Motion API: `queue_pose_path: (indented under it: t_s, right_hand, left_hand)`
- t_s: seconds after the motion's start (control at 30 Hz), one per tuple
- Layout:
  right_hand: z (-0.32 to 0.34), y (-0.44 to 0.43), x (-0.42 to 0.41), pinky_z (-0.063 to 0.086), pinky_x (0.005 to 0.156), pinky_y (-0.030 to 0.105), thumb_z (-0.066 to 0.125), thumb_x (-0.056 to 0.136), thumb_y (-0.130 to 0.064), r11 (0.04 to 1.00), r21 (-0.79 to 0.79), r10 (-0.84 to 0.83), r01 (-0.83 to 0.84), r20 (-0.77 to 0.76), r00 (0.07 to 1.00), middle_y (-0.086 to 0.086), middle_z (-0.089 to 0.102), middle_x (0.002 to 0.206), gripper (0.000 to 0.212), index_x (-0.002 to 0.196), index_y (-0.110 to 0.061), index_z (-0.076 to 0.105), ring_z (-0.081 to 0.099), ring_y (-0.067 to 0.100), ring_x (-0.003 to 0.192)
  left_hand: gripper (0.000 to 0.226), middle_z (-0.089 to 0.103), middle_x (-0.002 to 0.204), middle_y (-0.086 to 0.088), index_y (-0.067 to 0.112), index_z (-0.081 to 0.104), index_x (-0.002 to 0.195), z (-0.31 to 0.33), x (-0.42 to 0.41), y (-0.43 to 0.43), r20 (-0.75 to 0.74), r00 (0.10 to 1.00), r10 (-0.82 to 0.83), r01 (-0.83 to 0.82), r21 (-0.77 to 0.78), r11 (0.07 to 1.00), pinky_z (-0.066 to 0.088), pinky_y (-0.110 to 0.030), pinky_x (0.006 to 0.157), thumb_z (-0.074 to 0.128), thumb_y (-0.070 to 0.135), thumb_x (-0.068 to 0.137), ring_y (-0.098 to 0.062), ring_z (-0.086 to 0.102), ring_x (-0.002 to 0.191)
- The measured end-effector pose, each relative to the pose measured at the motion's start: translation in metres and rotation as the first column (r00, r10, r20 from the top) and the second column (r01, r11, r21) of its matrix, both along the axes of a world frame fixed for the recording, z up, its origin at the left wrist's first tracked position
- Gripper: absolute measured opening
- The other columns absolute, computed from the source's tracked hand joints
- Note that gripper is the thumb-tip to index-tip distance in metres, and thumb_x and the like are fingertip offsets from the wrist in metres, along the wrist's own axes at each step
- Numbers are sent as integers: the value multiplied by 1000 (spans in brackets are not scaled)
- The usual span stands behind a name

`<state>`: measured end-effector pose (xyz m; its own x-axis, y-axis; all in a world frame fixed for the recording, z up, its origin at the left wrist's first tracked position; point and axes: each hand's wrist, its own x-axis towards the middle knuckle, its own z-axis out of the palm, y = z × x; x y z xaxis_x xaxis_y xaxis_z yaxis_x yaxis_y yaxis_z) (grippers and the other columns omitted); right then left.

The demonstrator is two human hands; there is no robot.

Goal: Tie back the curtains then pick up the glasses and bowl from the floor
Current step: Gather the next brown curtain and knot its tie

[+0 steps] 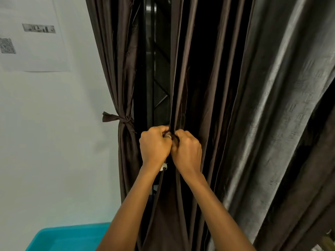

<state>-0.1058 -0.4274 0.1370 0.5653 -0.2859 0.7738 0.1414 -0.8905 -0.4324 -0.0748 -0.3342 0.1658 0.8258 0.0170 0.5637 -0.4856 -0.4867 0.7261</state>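
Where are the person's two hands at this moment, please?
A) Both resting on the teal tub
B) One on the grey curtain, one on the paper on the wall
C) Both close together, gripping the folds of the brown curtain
C: the left hand and right hand sit side by side, fingers curled into the brown curtain.

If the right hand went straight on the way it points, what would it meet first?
The right hand would press into the brown curtain it grips; behind the folds probably the window grille, depth unclear.
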Motion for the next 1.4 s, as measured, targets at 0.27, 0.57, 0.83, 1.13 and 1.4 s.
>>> queue_pose_path:
  t_s: [0.27, 0.57, 0.83, 1.13, 1.4]
  right_hand:
    - [-11, -7, 8, 43, 59, 22, 66, 95, -14, 998, 30, 63, -64, 22, 998, 5, 68, 85, 11, 101, -8, 72, 64, 18, 69]
    - [-15, -5, 11, 30, 52, 17, 57, 94, -18, 997, 72, 39, -42, 45, 998, 4, 61, 71, 18, 84, -6, 67, 50, 11, 56]
    - [-14, -11, 9, 24, 52, 10, 60, 98, -19, 991, 86, 98, -101, 38, 994, -1, 60, 72, 20, 83, -9, 70, 47, 5, 58]
    - [2, -30, -10, 57, 79, 28, 70, 94, -23, 989, 146, 10, -32, 151, 988, -1, 71, 106, 22, 114, -16, 72, 68, 14, 94]
    - [23, -71, -7, 55, 90, 40, 75, 90, -26, 930, 343, -125, 134, -50, 991, 3, 72, 111, 37, 123, -13, 64, 68, 23, 104]
  left_hand:
    - [31, 77, 93, 5, 21, 73, 120, 0, 3, 2, -39, 985, -167, 170, 86, 982, 59, -28, 81, 62, 15, 92, -6, 69, 79]
    - [36, 66, 63, 6, 24, 66, 71, 11, -3, -20, -100, 994, 37, -31, 61, 998, 57, -34, 65, 59, 52, 91, -13, 66, 65]
    - [44, 55, 54, 5, 24, 47, 56, 5, 0, -21, -13, 998, 65, -63, 77, 995, 42, -28, 52, 59, 36, 96, -16, 57, 54]
    - [52, 42, 45, 8, 25, 39, 50, 1, 6, -6, 66, 994, 82, -89, 106, 990, 37, -27, 49, 60, 35, 97, -15, 46, 44]
    - [56, 35, 42, 7, 23, 35, 49, -1, 13, 3, 95, 994, 60, -72, 132, 989, 32, -24, 47, 60, 33, 98, -11, 38, 38]
